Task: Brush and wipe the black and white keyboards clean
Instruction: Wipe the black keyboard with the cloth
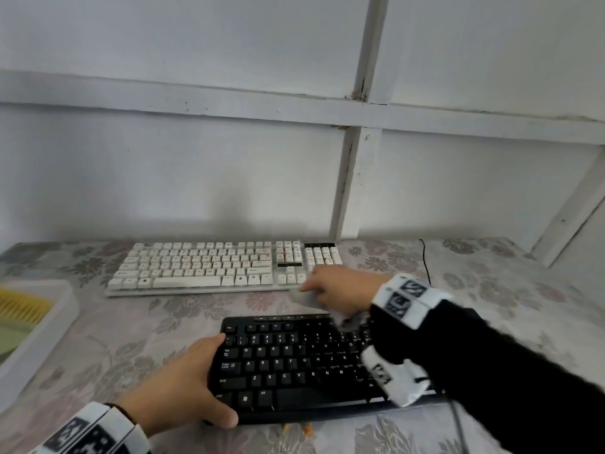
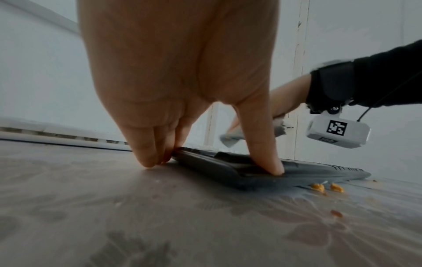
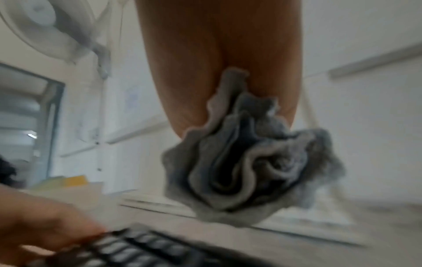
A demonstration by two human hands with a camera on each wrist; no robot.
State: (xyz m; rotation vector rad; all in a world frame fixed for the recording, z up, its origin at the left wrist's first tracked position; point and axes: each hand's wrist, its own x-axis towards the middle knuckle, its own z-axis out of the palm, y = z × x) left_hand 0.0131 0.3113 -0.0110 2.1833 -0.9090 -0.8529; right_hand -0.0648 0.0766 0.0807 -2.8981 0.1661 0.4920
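Black keyboard (image 1: pixel 304 365): flat on the flowered tablecloth (image 1: pixel 114 348), the nearest thing to the person, keys up.
Left hand (image 1: pixel 183 385): clamped on the black keyboard's left end, thumb on the front corner, fingers curled round the far left edge; from the left wrist view the fingertips (image 2: pixel 150 159) reach down to the cloth beside the casing.
Right hand (image 1: pixel 330 290): above the black keyboard's far right corner, fingers bunched tight round a grey cloth (image 3: pixel 248 162), which hangs crumpled below the palm; whether it touches any keys cannot be told.
White keyboard (image 1: pixel 222 267): beyond the black keyboard, against the wall, parallel to it and well apart; the right hand overlaps its near right corner in the head view.
Crumbs (image 2: pixel 326 187): orange bits on the tablecloth just in front of the black keyboard's near edge.
White tray (image 1: pixel 39 329): left of the black keyboard at the table edge, something with yellow bristles (image 1: pixel 19 306) inside.
Black cable (image 1: pixel 425 260): runs on the tablecloth beyond the black keyboard, right of the white one.
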